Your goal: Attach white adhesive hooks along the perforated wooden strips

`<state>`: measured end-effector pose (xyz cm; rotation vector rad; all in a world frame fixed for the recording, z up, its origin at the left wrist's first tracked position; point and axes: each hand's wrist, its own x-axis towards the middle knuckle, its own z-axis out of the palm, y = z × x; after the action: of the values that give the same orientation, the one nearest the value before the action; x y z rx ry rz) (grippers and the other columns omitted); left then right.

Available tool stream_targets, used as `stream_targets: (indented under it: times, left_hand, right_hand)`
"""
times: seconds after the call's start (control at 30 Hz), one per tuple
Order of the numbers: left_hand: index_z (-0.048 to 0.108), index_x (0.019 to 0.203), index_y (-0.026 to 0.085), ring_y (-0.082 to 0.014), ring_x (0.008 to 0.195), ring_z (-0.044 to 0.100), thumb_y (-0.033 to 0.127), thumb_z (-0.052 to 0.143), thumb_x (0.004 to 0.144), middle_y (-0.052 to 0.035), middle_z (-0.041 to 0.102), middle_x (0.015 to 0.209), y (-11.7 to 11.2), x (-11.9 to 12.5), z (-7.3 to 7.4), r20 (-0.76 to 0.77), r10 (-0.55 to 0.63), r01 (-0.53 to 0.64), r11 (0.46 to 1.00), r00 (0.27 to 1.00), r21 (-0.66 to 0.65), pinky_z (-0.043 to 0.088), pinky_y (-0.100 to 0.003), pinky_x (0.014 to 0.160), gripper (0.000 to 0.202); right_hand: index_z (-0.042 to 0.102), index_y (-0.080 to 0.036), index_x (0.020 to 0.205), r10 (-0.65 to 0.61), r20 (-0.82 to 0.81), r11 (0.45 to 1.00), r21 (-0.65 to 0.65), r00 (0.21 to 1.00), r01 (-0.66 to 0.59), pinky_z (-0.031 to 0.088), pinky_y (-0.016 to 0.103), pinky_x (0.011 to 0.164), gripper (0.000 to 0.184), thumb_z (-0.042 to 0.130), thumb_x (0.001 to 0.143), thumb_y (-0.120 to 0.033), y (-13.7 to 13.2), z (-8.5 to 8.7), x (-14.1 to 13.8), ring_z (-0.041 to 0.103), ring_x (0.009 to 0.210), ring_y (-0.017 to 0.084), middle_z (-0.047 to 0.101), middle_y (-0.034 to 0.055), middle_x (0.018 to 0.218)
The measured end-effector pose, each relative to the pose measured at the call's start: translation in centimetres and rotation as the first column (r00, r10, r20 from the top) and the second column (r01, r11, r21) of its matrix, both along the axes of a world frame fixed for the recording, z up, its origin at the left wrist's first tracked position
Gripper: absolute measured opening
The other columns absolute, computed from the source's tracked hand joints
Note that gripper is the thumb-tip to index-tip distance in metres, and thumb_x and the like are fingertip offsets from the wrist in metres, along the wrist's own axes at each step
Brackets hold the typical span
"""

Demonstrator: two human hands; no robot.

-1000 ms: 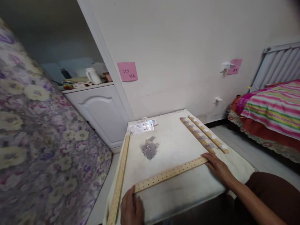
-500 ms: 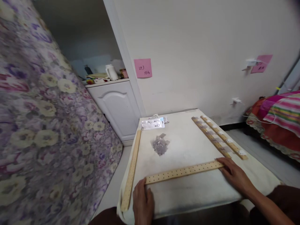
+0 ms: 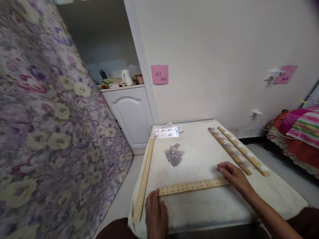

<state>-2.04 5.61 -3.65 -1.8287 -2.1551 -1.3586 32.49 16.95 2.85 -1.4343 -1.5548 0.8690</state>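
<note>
A pale perforated wooden strip (image 3: 191, 187) lies crosswise near the front of the white-covered table. At its left end is my left hand (image 3: 156, 212), with the fingertips gripping that end and the thumb toward me. My right hand (image 3: 233, 174) is raised over the strip's right end, fingers loosely bent and apart, holding nothing visible. Beyond the strip sits a small heap of clear plastic packets (image 3: 173, 156) with shiny bits inside. Along the table's left edge runs a second bare perforated strip (image 3: 144, 179).
Two wooden strips, one with clear packets (image 3: 230, 151) and one with white pieces (image 3: 240, 146) along it, lie at the right. Clear blister packaging (image 3: 166, 132) is at the back left. A floral curtain (image 3: 62, 132) hangs left; a wall (image 3: 199, 66) stands behind the table.
My right hand has let go of the strip's right end and lifted inward and up. My left hand stays at the left end. The view has shifted slightly.
</note>
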Motion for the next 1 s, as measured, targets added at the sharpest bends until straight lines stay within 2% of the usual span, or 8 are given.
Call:
stream_targets:
  times: [0.1,0.2,0.27,0.37,0.5,0.63,0.8,1.0]
  left_hand:
    - [0.050,0.122,0.017,-0.0263,0.115,0.049,0.027,0.043,0.085,-0.0125,0.054,0.119,-0.1,-0.1,0.0,0.011,-0.006,0.006,1.000,1.000,0.003,0.042,-0.049,0.098,0.040]
    - [0.050,0.123,0.016,-0.0259,0.115,0.050,0.027,0.043,0.085,-0.0130,0.055,0.120,-0.2,-0.3,-0.3,0.021,-0.002,0.002,1.000,1.000,0.010,0.042,-0.049,0.099,0.040]
    - [0.050,0.123,0.016,-0.0256,0.115,0.051,0.027,0.045,0.084,-0.0129,0.056,0.120,-0.3,-0.6,-0.6,0.023,-0.004,0.004,1.000,1.000,0.003,0.043,-0.047,0.099,0.040]
    - [0.050,0.124,0.016,-0.0251,0.115,0.052,0.026,0.047,0.083,-0.0127,0.056,0.121,-0.2,-1.1,-1.1,0.026,-0.008,0.008,1.000,1.000,-0.027,0.044,-0.044,0.099,0.042]
    - [0.051,0.123,0.016,-0.0244,0.113,0.054,0.025,0.048,0.083,-0.0124,0.059,0.119,0.1,-1.5,-1.4,0.041,-0.009,0.010,1.000,0.999,-0.025,0.046,-0.044,0.097,0.041]
    - [0.053,0.122,0.017,-0.0240,0.112,0.055,0.024,0.047,0.084,-0.0116,0.060,0.117,0.7,-1.6,-0.8,0.092,0.001,0.002,0.999,0.996,-0.040,0.045,-0.044,0.097,0.039]
    - [0.056,0.118,0.017,-0.0254,0.107,0.056,0.024,0.046,0.083,-0.0114,0.061,0.111,1.3,-1.3,0.2,0.107,0.031,-0.024,0.997,0.994,-0.067,0.045,-0.046,0.094,0.037]
    - [0.059,0.108,0.017,-0.0252,0.101,0.057,0.025,0.045,0.083,-0.0107,0.062,0.105,1.5,-0.5,1.2,0.116,0.038,-0.037,0.999,0.993,-0.010,0.046,-0.047,0.091,0.030]
  right_hand:
    - [0.059,-0.018,0.086,0.111,-0.279,0.972,-0.168,0.954,-0.162,0.044,0.022,0.046,0.024,0.060,0.071,-0.037,2.8,0.7,-6.4,0.060,0.060,0.014,0.068,0.0035,0.079]
    - [0.054,-0.018,0.082,0.015,-0.483,0.907,-0.361,0.875,-0.215,0.049,0.022,0.050,0.024,0.067,0.065,-0.029,4.9,0.2,-12.3,0.065,0.063,0.014,0.067,0.0010,0.073]
    - [0.050,-0.019,0.084,-0.034,-0.489,0.897,-0.400,0.871,-0.189,0.050,0.023,0.048,0.029,0.069,0.064,-0.027,5.9,-0.4,-15.2,0.064,0.057,0.014,0.064,-0.0014,0.068]
    - [0.047,-0.020,0.084,-0.103,-0.484,0.886,-0.441,0.869,-0.141,0.048,0.023,0.043,0.030,0.069,0.064,-0.027,7.1,-1.4,-17.6,0.061,0.048,0.013,0.059,-0.0043,0.060]
    - [0.047,-0.020,0.080,-0.168,-0.512,0.884,-0.457,0.843,-0.101,0.045,0.019,0.041,0.026,0.067,0.065,-0.023,8.3,-2.4,-18.4,0.059,0.046,0.011,0.057,-0.0050,0.056]
    - [0.050,-0.019,0.076,-0.191,-0.558,0.883,-0.456,0.807,-0.107,0.043,0.018,0.040,0.022,0.065,0.061,-0.018,8.7,-3.0,-18.2,0.054,0.044,0.009,0.055,-0.0056,0.052]
    - [0.057,-0.017,0.078,-0.167,-0.635,0.896,-0.417,0.755,-0.153,0.044,0.018,0.044,0.020,0.064,0.059,-0.018,8.0,-3.3,-16.7,0.050,0.044,0.006,0.054,-0.0062,0.054]
    - [0.064,-0.017,0.086,-0.111,-0.685,0.923,-0.339,0.720,-0.180,0.042,0.018,0.045,0.027,0.068,0.061,-0.025,6.4,-2.7,-14.6,0.046,0.047,0.006,0.054,-0.0054,0.060]
